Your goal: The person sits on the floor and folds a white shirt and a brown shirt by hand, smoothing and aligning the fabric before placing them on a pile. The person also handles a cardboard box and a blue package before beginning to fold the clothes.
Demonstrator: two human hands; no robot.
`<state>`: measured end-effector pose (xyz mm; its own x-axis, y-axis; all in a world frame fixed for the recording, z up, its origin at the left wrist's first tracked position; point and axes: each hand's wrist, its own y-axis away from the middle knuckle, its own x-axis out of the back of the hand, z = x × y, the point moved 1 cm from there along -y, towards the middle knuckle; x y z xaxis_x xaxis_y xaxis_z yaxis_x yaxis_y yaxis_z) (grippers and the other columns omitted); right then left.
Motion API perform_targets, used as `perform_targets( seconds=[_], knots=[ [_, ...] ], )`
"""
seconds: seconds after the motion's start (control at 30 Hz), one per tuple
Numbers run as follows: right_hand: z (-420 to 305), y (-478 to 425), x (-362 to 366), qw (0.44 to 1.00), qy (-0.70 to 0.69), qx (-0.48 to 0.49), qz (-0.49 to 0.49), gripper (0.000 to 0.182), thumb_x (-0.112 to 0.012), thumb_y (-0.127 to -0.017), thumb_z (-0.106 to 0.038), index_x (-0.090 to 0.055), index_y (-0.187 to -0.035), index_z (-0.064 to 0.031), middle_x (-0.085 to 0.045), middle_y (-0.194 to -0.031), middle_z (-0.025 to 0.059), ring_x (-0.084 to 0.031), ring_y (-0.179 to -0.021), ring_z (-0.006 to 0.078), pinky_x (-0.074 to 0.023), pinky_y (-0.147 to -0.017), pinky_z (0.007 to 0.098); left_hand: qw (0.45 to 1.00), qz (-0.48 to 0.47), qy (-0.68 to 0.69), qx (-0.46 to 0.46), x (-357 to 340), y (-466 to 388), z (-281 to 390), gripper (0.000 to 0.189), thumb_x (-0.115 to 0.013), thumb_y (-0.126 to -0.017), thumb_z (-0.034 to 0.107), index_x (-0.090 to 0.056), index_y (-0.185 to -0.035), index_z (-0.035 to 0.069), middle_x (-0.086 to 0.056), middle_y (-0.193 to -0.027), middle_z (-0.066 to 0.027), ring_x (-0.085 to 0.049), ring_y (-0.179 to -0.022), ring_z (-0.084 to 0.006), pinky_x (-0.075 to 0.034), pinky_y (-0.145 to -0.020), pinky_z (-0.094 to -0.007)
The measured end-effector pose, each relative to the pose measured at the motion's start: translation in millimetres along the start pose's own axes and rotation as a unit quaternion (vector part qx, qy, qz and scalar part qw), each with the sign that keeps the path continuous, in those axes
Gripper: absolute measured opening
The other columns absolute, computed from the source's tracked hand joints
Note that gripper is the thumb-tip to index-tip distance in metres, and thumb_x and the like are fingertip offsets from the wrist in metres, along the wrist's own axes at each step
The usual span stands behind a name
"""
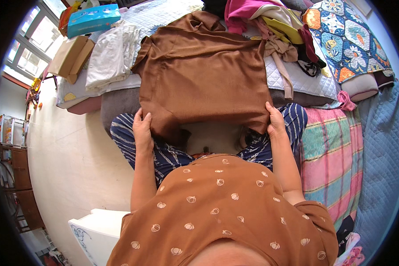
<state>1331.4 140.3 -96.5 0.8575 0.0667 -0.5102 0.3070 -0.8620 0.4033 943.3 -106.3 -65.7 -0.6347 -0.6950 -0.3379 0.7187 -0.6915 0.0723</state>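
Note:
A brown satin-like garment [206, 76] lies spread over the edge of a quilted surface, its near end hanging between the person's knees. My left hand [142, 128] grips its lower left side, with the thumb on top. At the lower right side, my right hand [274, 120] pinches the cloth's edge between thumb and fingers. The far end of the garment is bunched up. A folded white cloth [108, 60] rests left of it, and a heap of mixed clothes [272, 26] in pink, yellow and beige is to its right.
An open cardboard box [68, 58] and a blue printed box [93, 20] stand at the far left. A patterned quilt [352, 43] covers something at the upper right. Beside my right arm is a plaid cloth [331, 159]. A white piece of furniture [98, 232] stands at the lower left.

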Motion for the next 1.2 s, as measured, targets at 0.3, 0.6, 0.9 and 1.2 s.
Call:
perform_targets(
  seconds=[0.3, 0.6, 0.9, 1.2],
  knots=[
    [-39.5, -3.7, -40.5, 0.994, -0.108, 0.022, -0.027, 0.033, -0.051, -0.096, -0.005, -0.05, -0.128, -0.0057, -0.063, -0.116, 0.0119, -0.062, -0.109, 0.0252, -0.0526, -0.094, 0.0433, 0.999, -0.035, -0.01, 0.037, -26.0, -33.7, 71.3, 0.028, -0.049, -0.094, 0.0, -0.062, -0.118, -0.005, -0.065, -0.117, -0.0114, -0.061, -0.106, -0.0174, -0.048, -0.095, -0.0291],
    [-30.4, -90.3, -69.9, 0.98, -0.035, 0.137, 0.139, 0.029, -0.054, -0.095, -0.013, -0.052, -0.121, -0.0009, -0.062, -0.107, 0.0121, -0.062, -0.094, 0.0216, -0.0524, -0.083, 0.0381, 0.994, -0.085, -0.067, 0.002, -63.5, -216.5, 15.5, 0.043, -0.056, -0.093, 0.007, -0.051, -0.134, -0.001, -0.063, -0.121, -0.0093, -0.062, -0.1, -0.0156, -0.048, -0.09, -0.026],
    [111.9, 0.3, -173.4, 0.903, 0.387, 0.058, -0.176, 0.033, -0.072, -0.084, -0.021, -0.061, -0.1, 0.0053, -0.067, -0.077, 0.0103, -0.065, -0.067, 0.0143, -0.0541, -0.06, 0.0277, 0.972, -0.067, -0.207, -0.089, -29.6, -159.1, -11.7, 0.04, -0.061, -0.093, 0.015, -0.055, -0.129, -0.003, -0.064, -0.112, -0.0083, -0.059, -0.102, -0.0137, -0.046, -0.089, -0.0256],
    [132.3, -2.9, -210.2, 0.877, 0.417, 0.143, -0.194, 0.027, -0.069, -0.082, -0.022, -0.068, -0.098, -0.0013, -0.07, -0.093, 0.0155, -0.068, -0.084, 0.0231, -0.0518, -0.077, 0.035, 0.969, -0.098, -0.214, -0.078, -49.9, -172.2, -30.5, 0.053, -0.061, -0.084, 0.003, -0.048, -0.135, -0.004, -0.068, -0.105, -0.0092, -0.063, -0.093, -0.0135, -0.049, -0.083, -0.024]
  ],
)
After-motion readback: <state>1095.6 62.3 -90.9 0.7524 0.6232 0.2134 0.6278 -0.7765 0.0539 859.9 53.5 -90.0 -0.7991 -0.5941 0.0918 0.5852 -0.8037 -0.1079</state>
